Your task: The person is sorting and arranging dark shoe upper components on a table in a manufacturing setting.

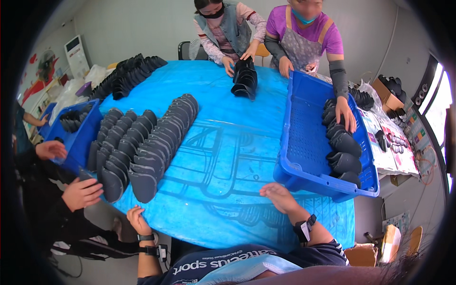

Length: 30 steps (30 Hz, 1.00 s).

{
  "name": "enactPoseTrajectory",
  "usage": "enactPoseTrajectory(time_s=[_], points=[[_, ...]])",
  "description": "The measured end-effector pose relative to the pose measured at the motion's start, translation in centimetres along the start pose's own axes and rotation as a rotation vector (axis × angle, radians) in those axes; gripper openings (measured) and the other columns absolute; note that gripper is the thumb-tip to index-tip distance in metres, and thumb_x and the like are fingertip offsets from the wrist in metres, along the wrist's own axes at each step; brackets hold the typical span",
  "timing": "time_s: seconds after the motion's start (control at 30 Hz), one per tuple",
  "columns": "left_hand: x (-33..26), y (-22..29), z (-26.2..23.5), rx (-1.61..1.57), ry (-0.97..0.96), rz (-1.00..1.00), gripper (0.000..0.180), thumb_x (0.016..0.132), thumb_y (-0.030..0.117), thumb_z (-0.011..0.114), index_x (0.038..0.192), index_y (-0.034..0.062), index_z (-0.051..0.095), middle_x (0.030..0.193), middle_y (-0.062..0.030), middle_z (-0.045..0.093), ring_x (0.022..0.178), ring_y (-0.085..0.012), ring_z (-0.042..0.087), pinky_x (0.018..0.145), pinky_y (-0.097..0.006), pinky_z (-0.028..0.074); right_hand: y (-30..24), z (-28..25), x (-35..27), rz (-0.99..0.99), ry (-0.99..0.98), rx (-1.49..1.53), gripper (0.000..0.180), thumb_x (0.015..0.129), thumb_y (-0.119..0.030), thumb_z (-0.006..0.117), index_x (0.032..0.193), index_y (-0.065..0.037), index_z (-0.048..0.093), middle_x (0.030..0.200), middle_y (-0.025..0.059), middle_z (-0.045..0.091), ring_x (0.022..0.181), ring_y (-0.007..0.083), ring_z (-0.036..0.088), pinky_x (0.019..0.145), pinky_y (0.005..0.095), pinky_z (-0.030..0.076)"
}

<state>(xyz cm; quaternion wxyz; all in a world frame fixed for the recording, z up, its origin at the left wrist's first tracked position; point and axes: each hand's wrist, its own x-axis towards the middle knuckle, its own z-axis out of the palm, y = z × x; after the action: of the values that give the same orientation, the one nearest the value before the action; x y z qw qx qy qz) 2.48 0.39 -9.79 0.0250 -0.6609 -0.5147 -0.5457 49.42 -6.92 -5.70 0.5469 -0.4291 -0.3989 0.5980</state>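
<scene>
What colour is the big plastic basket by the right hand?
Blue: the perforated plastic crate shows clearly in the head view.

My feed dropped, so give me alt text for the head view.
The left hand rests on the near edge of a blue-covered table beside rows of black soles, and the right hand touches a blue crate holding more soles. Other people work around the table.

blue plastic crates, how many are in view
2. One large blue perforated plastic crate on the table's right side, beside the right hand; one smaller blue plastic crate at the left edge. Others may be hidden.
</scene>
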Motion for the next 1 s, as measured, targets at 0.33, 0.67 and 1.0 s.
enactPoseTrajectory(time_s=[0.33,0.67,1.0], points=[[0.0,0.0,0.1,-0.004,0.020,0.009,0.015,0.070,0.002,0.041,0.072,0.0022,0.056,0.080,-0.0126,0.055,0.084,-0.0288,0.050,0.079,-0.037,0.036,-0.2,0.0,-0.1,-0.008,0.001,-0.025,0.017,0.086,-0.008,0.046,0.103,-0.003,0.048,0.102,0.0099,0.053,0.098,0.0190,0.049,0.087,0.0319,0.038],[-0.2,-0.1,-0.1,0.015,0.019,0.016,0.015,0.070,0.001,0.041,0.072,0.0021,0.056,0.080,-0.0125,0.056,0.084,-0.0290,0.051,0.080,-0.037,0.036,-0.2,0.1,-0.1,-0.011,-0.010,-0.018,0.017,0.086,-0.007,0.046,0.102,-0.003,0.048,0.102,0.0096,0.053,0.098,0.0189,0.049,0.087,0.0316,0.038],[-1.2,-1.9,-0.2,-0.010,-0.011,-0.002,0.014,0.075,0.005,0.042,0.078,0.0011,0.055,0.087,-0.0134,0.054,0.091,-0.0299,0.050,0.083,-0.039,0.036,0.2,0.0,0.4,-0.030,0.009,-0.070,0.019,0.086,-0.008,0.047,0.104,-0.001,0.047,0.102,0.0111,0.053,0.097,0.0193,0.051,0.087,0.0319,0.039]])
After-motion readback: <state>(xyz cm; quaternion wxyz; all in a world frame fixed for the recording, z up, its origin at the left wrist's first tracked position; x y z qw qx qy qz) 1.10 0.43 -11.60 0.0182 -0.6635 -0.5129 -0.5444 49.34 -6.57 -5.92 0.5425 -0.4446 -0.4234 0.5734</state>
